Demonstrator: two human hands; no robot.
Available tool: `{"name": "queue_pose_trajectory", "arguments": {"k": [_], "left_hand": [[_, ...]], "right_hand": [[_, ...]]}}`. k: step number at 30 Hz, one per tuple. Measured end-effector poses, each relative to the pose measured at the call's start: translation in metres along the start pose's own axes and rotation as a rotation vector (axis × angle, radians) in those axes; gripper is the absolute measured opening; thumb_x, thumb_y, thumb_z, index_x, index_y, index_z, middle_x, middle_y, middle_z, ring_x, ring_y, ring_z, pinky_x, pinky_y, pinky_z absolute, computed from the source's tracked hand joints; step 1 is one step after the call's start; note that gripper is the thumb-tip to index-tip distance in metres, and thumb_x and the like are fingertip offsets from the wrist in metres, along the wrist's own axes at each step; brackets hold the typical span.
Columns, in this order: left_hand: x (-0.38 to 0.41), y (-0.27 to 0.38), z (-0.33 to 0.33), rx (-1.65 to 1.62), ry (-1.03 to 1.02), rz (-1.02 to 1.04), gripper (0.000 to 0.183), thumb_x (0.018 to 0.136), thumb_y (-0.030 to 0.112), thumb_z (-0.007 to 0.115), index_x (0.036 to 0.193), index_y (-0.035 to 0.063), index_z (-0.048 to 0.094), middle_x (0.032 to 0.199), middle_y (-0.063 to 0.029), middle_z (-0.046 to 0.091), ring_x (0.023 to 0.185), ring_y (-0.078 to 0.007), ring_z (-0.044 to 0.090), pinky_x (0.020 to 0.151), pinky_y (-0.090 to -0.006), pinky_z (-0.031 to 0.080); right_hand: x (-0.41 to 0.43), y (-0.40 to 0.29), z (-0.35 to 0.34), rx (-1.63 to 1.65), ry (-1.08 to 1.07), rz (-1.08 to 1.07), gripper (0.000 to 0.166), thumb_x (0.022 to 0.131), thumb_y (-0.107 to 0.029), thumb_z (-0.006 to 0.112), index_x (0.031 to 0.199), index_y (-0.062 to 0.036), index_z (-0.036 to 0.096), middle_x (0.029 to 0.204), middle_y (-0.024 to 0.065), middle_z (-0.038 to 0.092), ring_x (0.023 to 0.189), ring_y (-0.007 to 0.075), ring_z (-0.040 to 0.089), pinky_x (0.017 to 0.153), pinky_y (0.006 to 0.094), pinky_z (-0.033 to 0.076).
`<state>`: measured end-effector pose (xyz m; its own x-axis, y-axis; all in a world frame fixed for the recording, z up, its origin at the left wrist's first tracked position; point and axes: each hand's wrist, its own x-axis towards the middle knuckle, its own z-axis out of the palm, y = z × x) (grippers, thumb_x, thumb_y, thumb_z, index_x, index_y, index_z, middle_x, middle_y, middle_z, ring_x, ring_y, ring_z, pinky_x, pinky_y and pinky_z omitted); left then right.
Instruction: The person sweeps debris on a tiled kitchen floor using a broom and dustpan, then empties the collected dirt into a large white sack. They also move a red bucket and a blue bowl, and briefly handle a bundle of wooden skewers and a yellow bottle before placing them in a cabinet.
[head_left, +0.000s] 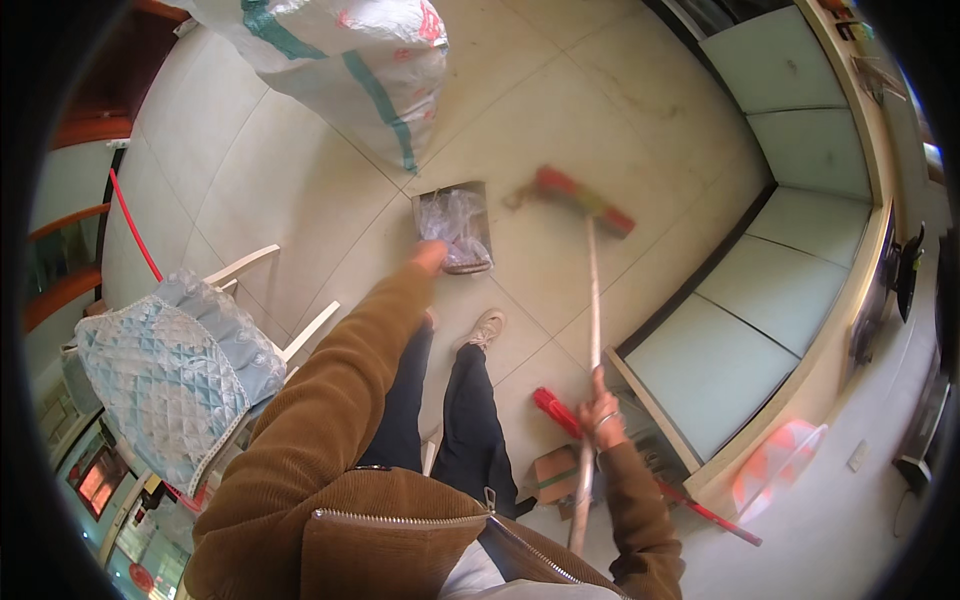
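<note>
My right hand (604, 416) is closed around the pale wooden handle of a broom (595, 300). Its red head (581, 199) rests on the tiled floor, blurred, with a small wisp of debris (517, 196) by its left end. My left hand (430, 257) reaches down and grips the near left side of a small square open container (486, 225). A crumpled clear plastic bag (454, 214) lines or fills this container, which stands on the floor left of the broom head. The left fingers are partly hidden.
A large white woven sack (360, 67) with green stripes stands beyond the container. At left is a chair with a quilted blue cover (165, 367). Glass-fronted cabinets (750, 322) line the right. A red brush (555, 411) and a cardboard box (556, 476) lie near my right hand.
</note>
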<state>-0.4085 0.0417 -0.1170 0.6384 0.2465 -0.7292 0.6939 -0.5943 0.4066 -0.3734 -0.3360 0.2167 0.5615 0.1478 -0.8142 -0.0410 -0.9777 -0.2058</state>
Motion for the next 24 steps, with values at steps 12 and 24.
{"name": "queue_pose_trajectory", "arguments": {"k": [12,24], "left_hand": [[0.002,-0.036,0.037,-0.933,-0.219,-0.453,0.012,0.070,0.014,0.050,0.063,0.0042,0.048,0.057,-0.0094,0.045,0.050,-0.0216,0.045,0.042,-0.0367,0.033],[-0.081,-0.030,0.044,-0.724,-0.375,-0.259,0.011,0.068,0.015,0.055,0.067,0.0044,0.055,0.063,-0.0091,0.052,0.059,-0.0223,0.051,0.050,-0.0350,0.039]], "right_hand": [[-0.133,-0.043,0.064,0.496,-0.271,0.053,0.067,0.070,-0.010,0.048,0.132,-0.0065,0.023,0.064,0.0149,0.055,0.053,0.0185,0.056,0.054,0.0309,0.046],[-0.129,0.011,0.035,0.586,0.037,0.015,0.067,0.069,-0.005,0.051,0.132,-0.0076,0.028,0.077,0.0075,0.055,0.054,0.0100,0.049,0.047,0.0240,0.044]]}}
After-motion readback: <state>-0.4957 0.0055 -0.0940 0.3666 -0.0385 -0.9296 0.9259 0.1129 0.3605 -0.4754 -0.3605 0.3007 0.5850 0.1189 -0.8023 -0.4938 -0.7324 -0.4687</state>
